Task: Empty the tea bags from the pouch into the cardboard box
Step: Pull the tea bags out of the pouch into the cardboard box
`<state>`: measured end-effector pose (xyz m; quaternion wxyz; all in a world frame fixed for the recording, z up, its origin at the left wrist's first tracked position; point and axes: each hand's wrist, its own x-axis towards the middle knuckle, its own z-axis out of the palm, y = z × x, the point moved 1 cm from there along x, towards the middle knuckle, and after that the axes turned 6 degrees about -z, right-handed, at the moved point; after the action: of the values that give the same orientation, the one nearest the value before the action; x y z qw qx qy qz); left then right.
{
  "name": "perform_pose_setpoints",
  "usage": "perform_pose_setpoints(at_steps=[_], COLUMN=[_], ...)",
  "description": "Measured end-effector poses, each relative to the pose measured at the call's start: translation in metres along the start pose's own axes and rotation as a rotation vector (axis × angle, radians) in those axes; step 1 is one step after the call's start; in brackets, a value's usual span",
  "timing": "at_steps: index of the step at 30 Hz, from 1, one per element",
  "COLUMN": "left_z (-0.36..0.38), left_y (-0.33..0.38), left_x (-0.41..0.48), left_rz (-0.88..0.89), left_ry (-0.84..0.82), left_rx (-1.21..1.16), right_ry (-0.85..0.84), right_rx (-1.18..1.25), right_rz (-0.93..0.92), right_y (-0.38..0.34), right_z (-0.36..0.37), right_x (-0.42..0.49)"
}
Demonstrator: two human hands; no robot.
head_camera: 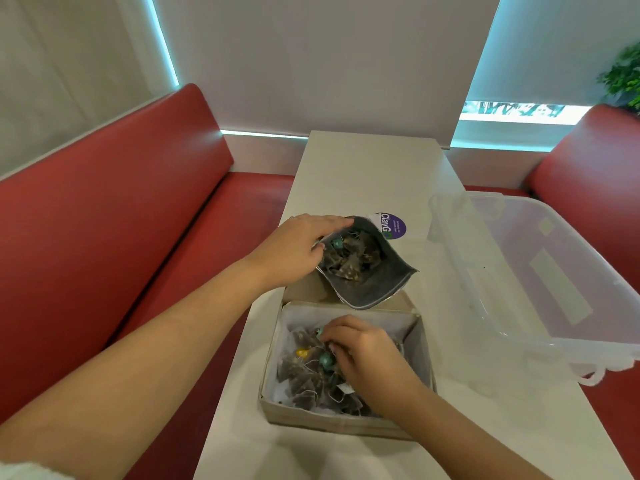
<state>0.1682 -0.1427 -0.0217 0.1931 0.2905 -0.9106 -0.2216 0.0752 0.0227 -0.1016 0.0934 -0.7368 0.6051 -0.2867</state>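
Head view: the left hand [294, 251] grips the open rim of a grey pouch [377, 285], its fingers [332, 221] pressed together along the far edge and the thumb at the mouth. The pouch lies tilted on the far flap of the cardboard box [311, 415], just below those fingers, with dark tea bags showing inside it. The right hand [367, 358] is inside the box, fingers curled onto the heap of tea bags [304, 379]; whether they pinch one cannot be told. A clear plastic tub [540, 271] sits on the white bench [374, 168] beyond the right fingers.
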Motion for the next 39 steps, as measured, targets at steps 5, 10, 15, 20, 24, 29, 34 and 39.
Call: perform_pose_setpoints(at_steps=[5,10,15,20,24,29,34,39], left_z=[-0.001,0.0,0.004,0.0,-0.002,-0.001,0.003,0.004], left_y=[0.001,0.003,0.007,0.009,0.008,0.006,0.005,0.003], left_x=[-0.003,-0.004,-0.002,0.001,0.005,0.007,0.01,0.012], left_rz=[0.013,0.025,0.029,0.032,0.037,0.037,0.058,0.044], left_ry=[-0.018,-0.032,-0.049,-0.024,-0.017,-0.016,-0.009,-0.005], left_rx=[0.006,0.014,-0.003,-0.029,-0.029,-0.026,-0.021,-0.008], right_ry=[0.247,0.171,-0.4,-0.409,-0.389,-0.389,-0.38,0.043], right_rx=[0.009,-0.159,-0.379,-0.272,-0.255,-0.233,-0.309,-0.202], right_rz=[-0.066,0.024,0.369,0.499,0.476,0.503,0.469,0.193], right_y=[-0.009,0.01,0.055,0.091,0.114,0.091,0.059,0.026], right_z=[-0.048,-0.054,-0.019,0.01,0.021,-0.009,-0.028,-0.064], right_x=[-0.003,0.037,0.108,0.138,0.14,0.13,0.113,0.057])
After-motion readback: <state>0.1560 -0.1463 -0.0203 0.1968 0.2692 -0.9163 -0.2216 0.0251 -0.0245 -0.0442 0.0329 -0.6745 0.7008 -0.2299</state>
